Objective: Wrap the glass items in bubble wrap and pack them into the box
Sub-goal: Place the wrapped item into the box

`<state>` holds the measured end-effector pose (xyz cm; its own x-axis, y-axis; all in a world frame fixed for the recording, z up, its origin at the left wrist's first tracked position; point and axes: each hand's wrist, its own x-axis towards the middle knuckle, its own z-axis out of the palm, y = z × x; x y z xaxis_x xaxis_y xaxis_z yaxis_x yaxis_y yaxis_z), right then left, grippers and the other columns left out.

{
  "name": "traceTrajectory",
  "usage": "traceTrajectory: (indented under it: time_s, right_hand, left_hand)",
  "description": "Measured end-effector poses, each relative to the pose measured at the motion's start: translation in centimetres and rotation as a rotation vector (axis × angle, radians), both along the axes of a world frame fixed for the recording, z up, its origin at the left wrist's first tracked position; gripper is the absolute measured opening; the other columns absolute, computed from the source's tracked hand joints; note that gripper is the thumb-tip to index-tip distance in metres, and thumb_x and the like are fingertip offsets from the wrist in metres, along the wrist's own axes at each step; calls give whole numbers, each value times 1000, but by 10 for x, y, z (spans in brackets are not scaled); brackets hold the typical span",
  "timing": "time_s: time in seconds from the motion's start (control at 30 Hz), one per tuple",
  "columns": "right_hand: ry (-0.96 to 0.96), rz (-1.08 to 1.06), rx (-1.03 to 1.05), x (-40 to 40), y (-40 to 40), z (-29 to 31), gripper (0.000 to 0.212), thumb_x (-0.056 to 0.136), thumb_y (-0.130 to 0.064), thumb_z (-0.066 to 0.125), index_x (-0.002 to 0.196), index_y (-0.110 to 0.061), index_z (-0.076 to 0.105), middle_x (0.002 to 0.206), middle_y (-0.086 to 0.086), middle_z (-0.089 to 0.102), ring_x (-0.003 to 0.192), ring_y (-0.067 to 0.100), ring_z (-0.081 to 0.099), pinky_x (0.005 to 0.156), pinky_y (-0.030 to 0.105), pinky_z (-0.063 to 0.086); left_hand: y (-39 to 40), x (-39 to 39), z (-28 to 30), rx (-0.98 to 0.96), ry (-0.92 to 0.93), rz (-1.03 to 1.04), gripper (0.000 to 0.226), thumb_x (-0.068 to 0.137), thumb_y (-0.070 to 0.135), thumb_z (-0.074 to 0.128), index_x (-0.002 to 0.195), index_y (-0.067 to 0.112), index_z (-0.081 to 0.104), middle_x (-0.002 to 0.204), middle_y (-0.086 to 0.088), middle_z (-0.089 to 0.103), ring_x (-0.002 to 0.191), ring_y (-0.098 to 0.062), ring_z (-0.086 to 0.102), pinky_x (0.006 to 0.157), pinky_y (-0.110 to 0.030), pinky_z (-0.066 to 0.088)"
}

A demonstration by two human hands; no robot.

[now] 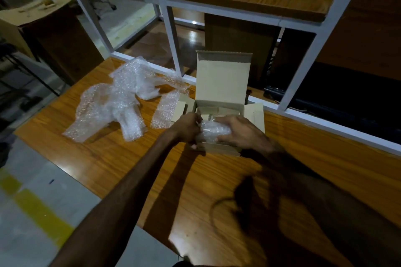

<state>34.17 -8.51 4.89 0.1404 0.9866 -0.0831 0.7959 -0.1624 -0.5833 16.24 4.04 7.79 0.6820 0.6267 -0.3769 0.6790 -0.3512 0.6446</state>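
Glass bundle (213,131) could knock the box (223,84) rim if either gripping hand, left (188,128) or right (240,131), slips on wrap.

The table (112,158) in the lower frame is glossy varnished wood. The box (223,80) at centre is matt brown cardboard. The bubble wrap (121,102) at left is clear, crinkled plastic.

The bubble-wrapped bundle (213,131) hides its contents; both hands cover the open cardboard box's (223,84) interior at 6 o'clock
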Motion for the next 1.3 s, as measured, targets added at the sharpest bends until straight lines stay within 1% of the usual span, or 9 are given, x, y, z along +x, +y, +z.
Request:
traceTrajectory:
  time_s: [0.1,0.23,0.37,0.5,0.6,0.67,0.87,1.13,1.3]
  right_hand:
    - [-38,-27,11,-9,1,-4,57,88,-41,80,141,-28,61,123,-6,65,106,13,58,75,24,42]
    - [-134,-46,-3,-17,2,-9,57,89,-48,77,141,-29,63,132,2,68,119,22,61,90,38,51]
    - [-200,-1,-42,-17,4,-6,40,94,-58,65,123,-30,71,118,0,74,107,19,65,89,38,52]
    - [-264,115,-85,-14,8,0,33,110,-32,52,132,-12,68,132,12,67,121,26,62,96,34,45]
    - [-334,131,-49,-12,9,-4,38,111,-36,50,138,-14,66,134,13,60,119,25,59,91,29,44]
    - [-349,51,-71,-16,10,-7,40,109,-46,52,138,-24,67,131,10,54,117,25,53,94,36,47]
    - [-190,-258,92,-24,15,-11,29,96,-47,70,92,-19,77,99,-3,60,93,16,55,78,36,47]
    - [-79,-227,73,-24,12,-13,19,94,-45,73,91,-26,73,86,-9,67,78,6,60,65,26,43]
    - [-152,-206,93,-25,12,-12,28,105,-40,61,85,-24,72,79,-7,63,73,9,57,68,33,48]
  left_hand:
    - [5,6,-8,175,103,-82,18,102,1,58,119,-1,66,121,-21,70,102,-32,74,85,-43,64]
    - [1,9,-14,359,203,-140,28,100,3,65,127,0,66,126,-18,70,115,-30,71,96,-39,60]
    - [-7,12,-19,529,265,-208,31,95,8,75,125,4,69,119,-15,74,104,-26,74,88,-35,63]
    - [-9,12,-24,647,291,-215,32,96,13,73,127,7,67,121,-14,71,110,-26,69,93,-36,60]
    - [-8,11,-24,633,265,-204,31,98,12,71,128,6,64,122,-13,70,112,-25,69,97,-36,59]
    - [-6,11,-23,585,239,-187,31,98,10,71,128,5,64,122,-13,71,110,-24,71,95,-36,61]
    - [-6,4,-25,521,138,-82,35,98,13,72,130,3,64,121,-16,73,107,-28,72,90,-38,62]
    - [-13,2,-28,530,115,-100,28,99,17,70,126,10,69,118,-10,74,105,-23,73,93,-39,62]
    - [-18,3,-26,589,113,-108,35,105,43,59,117,12,69,100,-8,75,85,-23,71,78,-42,63]
